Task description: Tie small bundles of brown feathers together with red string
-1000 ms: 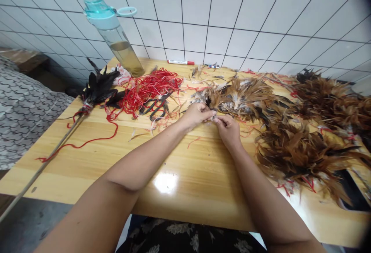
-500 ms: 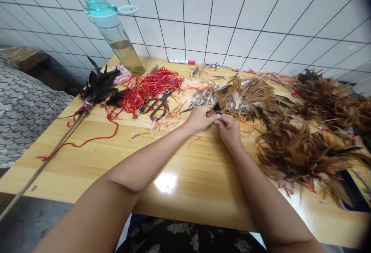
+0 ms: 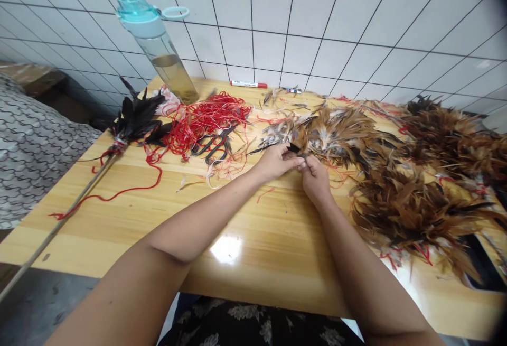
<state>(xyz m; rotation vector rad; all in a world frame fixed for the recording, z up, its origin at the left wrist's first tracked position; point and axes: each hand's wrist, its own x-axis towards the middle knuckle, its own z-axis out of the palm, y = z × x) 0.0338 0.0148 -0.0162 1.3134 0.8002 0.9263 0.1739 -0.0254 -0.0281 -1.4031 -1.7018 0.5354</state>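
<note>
My left hand (image 3: pixel 279 163) is closed in a pinch on a dark feather (image 3: pixel 293 148), whose black vane shows above the fingers. Against its fingertips, my right hand (image 3: pixel 316 181) pinches at the feather's lower end; the quill itself is mostly hidden by the fingers. Just beyond both hands lies a loose heap of brown and grey feathers (image 3: pixel 336 133). Left of them are black-handled scissors (image 3: pixel 216 148), partly under a tangle of red string (image 3: pixel 204 121).
A stick (image 3: pixel 75 200) with black feathers (image 3: pixel 134 116) tied at its end lies along the left. Behind it stands a water bottle (image 3: pixel 170 66). Bundles of brown feathers (image 3: pixel 412 208) cover the right side, partly over a dark flat object (image 3: pixel 481 261). A marker (image 3: pixel 247 84) lies by the tiled wall.
My right hand has shifted slightly to the right. More of the dark feather shows above my left fingers. Other things on the table have stayed put.
</note>
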